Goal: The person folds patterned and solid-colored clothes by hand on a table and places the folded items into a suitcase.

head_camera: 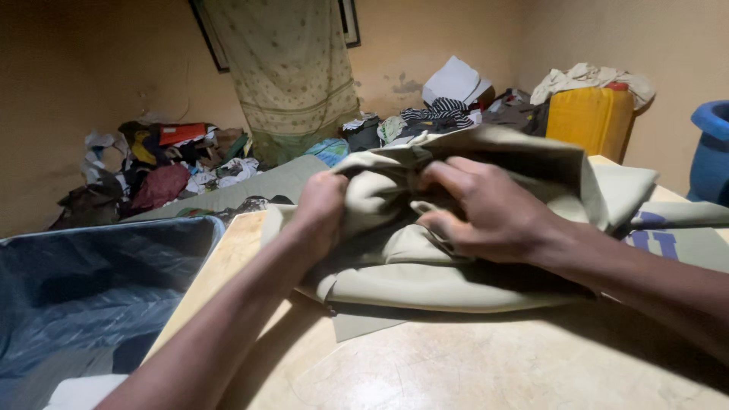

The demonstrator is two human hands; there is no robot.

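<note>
A bundled khaki-green cloth garment [425,273] lies on a pale wooden table [471,364]. My left hand [320,206] is closed in a fist on a bunched fold at the cloth's left side. My right hand [486,212] grips the crumpled top of the same cloth from the right, fingers curled into the folds. More of the cloth spreads to the right, over a flat piece [676,239] with blue markings.
A bin lined with a dark plastic bag [91,296] stands left of the table. Heaps of clothes [163,171] lie on the floor by the far wall, under a patterned curtain [292,68]. A yellow jerrycan [591,118] and a blue barrel [712,152] stand at the right.
</note>
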